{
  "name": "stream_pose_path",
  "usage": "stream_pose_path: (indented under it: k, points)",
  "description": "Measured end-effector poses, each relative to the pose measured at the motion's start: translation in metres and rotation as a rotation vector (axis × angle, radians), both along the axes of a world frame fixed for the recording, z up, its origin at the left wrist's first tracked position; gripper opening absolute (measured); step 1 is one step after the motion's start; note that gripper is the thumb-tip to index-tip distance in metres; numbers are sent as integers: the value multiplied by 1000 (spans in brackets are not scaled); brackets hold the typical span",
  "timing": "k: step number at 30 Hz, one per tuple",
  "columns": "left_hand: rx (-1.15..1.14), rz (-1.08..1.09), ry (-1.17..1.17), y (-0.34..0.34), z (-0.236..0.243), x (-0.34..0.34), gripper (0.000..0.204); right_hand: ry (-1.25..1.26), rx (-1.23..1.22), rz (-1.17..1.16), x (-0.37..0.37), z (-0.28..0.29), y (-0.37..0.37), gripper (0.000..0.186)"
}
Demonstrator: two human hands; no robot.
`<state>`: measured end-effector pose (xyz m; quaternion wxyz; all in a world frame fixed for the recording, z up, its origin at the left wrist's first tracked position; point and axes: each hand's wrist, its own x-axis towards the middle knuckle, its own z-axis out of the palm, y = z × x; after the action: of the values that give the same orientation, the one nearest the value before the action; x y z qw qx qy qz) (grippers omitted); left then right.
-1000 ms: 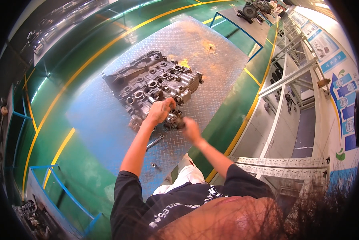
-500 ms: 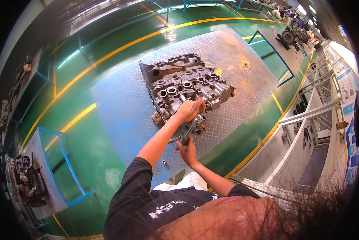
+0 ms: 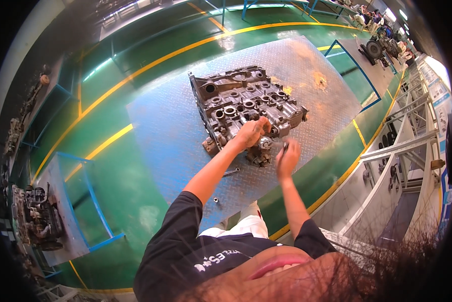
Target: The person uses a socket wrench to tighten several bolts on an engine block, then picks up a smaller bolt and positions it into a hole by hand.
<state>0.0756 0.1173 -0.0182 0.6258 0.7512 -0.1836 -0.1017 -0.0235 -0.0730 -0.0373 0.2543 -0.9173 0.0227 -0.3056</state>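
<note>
An engine cylinder head assembly (image 3: pixel 251 103), grey and oily with several round openings along its top, lies on a steel tread plate (image 3: pixel 170 136). My left hand (image 3: pixel 252 133) is closed at its near edge; what the fingers hold is hidden. Just to the right, my right hand (image 3: pixel 288 160) grips the dark handle of what looks like a ratchet wrench (image 3: pixel 278 145), slightly blurred. The tool's other end reaches toward a shiny round metal part (image 3: pixel 265 143) beside my left hand. A slim metal bar tool (image 3: pixel 231 172) and a small socket (image 3: pixel 216 200) lie nearer me.
Blue metal frames stand left (image 3: pixel 102 221) and far right (image 3: pixel 369 85) of the plate. Another engine (image 3: pixel 37 216) rests on a stand at left. Grey metal racking (image 3: pixel 387 151) runs along the right. Yellow lines (image 3: pixel 120 132) mark the green floor.
My right hand has swung the wrench handle from near my body out to the right and away. My left hand stays at the same spot on the engine. The whole view has shifted slightly.
</note>
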Motion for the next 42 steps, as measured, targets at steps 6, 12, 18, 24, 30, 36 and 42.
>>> stream_pose_path:
  k: [6, 12, 18, 24, 30, 36, 42]
  points:
    - [114, -91, -201, 1, 7, -1, 82, 613, 570, 282, -84, -44, 106, 33]
    - [116, -98, -131, -6, 9, -2, 81, 382, 73, 207, -11, -55, -55, 19]
    - [-31, 0, -15, -3, 1, -2, 88, -157, -106, 189, 61, 62, -24, 31]
    - [176, -37, -283, -9, -8, 0, 79, 729, 441, 185, -74, -79, 58, 18]
    - [35, -51, 65, -2, -6, 8, 84, 805, 422, 502, -40, -17, 46, 25]
    - [115, -32, -40, -7, -1, 9, 78, -45, 20, 125, 59, 50, -39, 34]
    - [37, -27, -35, -13, -8, 12, 82, 304, -45, -216, -9, -53, 14, 21]
